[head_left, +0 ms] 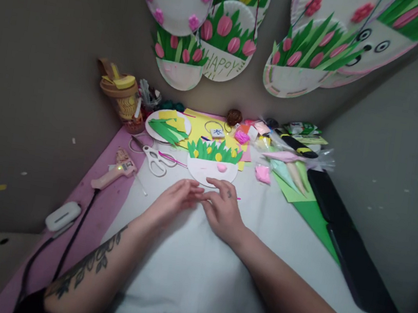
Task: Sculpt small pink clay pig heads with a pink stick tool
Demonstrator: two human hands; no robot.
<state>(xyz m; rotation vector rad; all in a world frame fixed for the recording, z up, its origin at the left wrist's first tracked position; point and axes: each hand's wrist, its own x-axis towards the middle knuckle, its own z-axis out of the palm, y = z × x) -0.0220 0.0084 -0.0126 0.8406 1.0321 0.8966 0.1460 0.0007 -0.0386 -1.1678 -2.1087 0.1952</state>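
Observation:
My left hand (180, 196) is over the white table cover, its fingers bent together in a pinch. Whatever lies in those fingertips is too small or hidden to make out. Meeting it from the right, my right hand (223, 207) has its index finger stretched out, apart from the thumb, near the left fingertips. Just beyond both hands lies a half-round white paper-plate basket (207, 172) with green paper leaves (228, 154) and small yellow flowers. A pink oval piece (222, 168) sits on its white front.
A pink glue gun (115, 174), white scissors (156, 162) and a plate of paper scraps (151, 125) lie left. Right are a pink clay packet (263, 174), piping bags (288, 170) and a long black object (360, 266). Finished plate baskets (179, 74) hang behind; a tumbler (123, 100) stands back left.

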